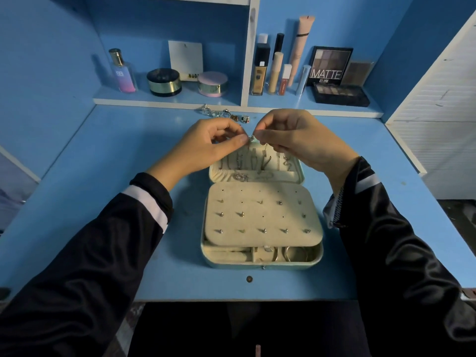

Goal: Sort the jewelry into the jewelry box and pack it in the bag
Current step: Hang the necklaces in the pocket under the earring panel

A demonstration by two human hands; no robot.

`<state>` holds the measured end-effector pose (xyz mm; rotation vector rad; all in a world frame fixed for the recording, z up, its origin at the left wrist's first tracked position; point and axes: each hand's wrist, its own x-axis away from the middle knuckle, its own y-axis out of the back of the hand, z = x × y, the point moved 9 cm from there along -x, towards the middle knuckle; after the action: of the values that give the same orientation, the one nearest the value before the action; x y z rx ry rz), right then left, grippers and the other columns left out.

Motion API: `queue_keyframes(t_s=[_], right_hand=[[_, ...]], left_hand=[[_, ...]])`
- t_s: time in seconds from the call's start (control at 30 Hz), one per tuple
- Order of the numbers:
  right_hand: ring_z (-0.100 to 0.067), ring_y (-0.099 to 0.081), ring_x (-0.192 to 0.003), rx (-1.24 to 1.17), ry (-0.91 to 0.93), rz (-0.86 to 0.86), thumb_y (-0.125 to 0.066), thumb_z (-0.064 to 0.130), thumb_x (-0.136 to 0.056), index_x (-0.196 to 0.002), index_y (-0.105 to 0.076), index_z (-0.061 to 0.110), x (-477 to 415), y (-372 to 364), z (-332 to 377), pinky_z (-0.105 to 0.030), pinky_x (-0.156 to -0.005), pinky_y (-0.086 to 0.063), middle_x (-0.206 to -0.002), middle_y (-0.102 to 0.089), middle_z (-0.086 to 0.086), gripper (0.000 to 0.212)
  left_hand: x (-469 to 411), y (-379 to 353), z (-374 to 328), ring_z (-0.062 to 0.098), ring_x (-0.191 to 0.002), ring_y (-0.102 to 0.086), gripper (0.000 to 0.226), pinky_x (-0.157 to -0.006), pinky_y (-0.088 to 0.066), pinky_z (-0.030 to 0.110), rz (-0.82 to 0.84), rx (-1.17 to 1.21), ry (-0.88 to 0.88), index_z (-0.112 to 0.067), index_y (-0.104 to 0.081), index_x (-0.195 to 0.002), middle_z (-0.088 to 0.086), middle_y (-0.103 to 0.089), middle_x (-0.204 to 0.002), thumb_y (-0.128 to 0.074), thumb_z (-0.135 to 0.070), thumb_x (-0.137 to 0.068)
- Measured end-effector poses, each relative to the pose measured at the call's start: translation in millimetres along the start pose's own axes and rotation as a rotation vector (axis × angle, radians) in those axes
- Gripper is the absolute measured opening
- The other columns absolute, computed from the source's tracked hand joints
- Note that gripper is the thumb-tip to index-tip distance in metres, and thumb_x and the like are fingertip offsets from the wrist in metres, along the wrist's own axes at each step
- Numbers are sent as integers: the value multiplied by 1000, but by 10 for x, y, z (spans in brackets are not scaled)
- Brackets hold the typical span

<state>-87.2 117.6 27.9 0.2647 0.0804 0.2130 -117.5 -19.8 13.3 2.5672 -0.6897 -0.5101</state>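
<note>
Jewelry box (262, 264) lies open on the surface (128, 150), midway between the side edges and nearer the front edge than the back. Its lid (298, 173) is tipped back toward the shelf (167, 100). Inside the lid several necklaces (265, 161) hang in a row, and a sparkly cluster (240, 177) lies at the mouth of the pocket below them. Over the base lies a pale panel (260, 197) dotted with holes, with studs (264, 230) set in many of them, the front row fullest. Under the panel's front edge the compartments show: a padded roll at the left and thin hoops (291, 253) at the right.

Both my hands are raised above the lid, fingertips nearly meeting. My left hand (213, 143) and right hand (291, 140) each pinch a small silver piece (251, 137) between thumb and fingers; what kind of jewelry it is I cannot tell.

A few loose rings (224, 115) lie at the back edge of the surface, just under the shelf. On the shelf stand a perfume bottle (123, 72), two round jars (164, 82), tubes (275, 72) and palettes (329, 64).
</note>
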Motion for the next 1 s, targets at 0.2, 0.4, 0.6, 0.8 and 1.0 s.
queue_keyframes(t_s=[0.2, 0.4, 0.6, 0.8, 1.0], right_hand=[[-9, -42, -52, -48, 27, -34, -66, 2, -88, -88, -65, 5, -37, 92, -67, -18, -49, -33, -70, -61, -5, 3], [-6, -43, -50, -51, 33, 4, -65, 0, -88, -91, -64, 0, -36, 105, -108, -17, -48, -33, -70, -62, -4, 3], [-5, -47, -52, -21, 52, 9, -67, 1, -87, -93, -65, -3, -27, 130, -99, -19, -50, -33, -64, -65, 7, 8], [4, -56, -55, 68, 25, -57, -67, -3, -86, -96, -68, -5, -27, 186, -164, -8, -55, -41, -64, -65, 11, 10], [-1, -46, -51, 341, -12, -142, -70, 7, -84, -87, -73, 11, -52, 238, -274, -11, -53, -37, -62, -61, 14, 6]], left_hand=[[-87, -134, -20, 6, -91, -69, 8, -88, -52, 20, 91, 154, 38, -20, -68, -96, -11, -75, -90, -67, -24, -89], [-125, -215, -21, 2, -92, -64, 10, -89, -50, 22, 122, 95, 13, -23, -69, -99, -11, -69, -95, -68, -22, -89], [-153, -202, 55, 20, -93, -67, 17, -91, -52, 37, 112, 44, 48, -17, -72, -96, -5, -72, -94, -70, -30, -86], [-164, -119, 97, 8, -83, -65, 4, -82, -52, 25, 56, 15, 48, -23, -69, -90, -12, -71, -88, -69, -19, -90], [-153, -82, 44, 12, -53, -44, 5, -60, -45, 30, -60, -265, -25, -26, -69, -86, -16, -68, -82, -71, -21, -87]])
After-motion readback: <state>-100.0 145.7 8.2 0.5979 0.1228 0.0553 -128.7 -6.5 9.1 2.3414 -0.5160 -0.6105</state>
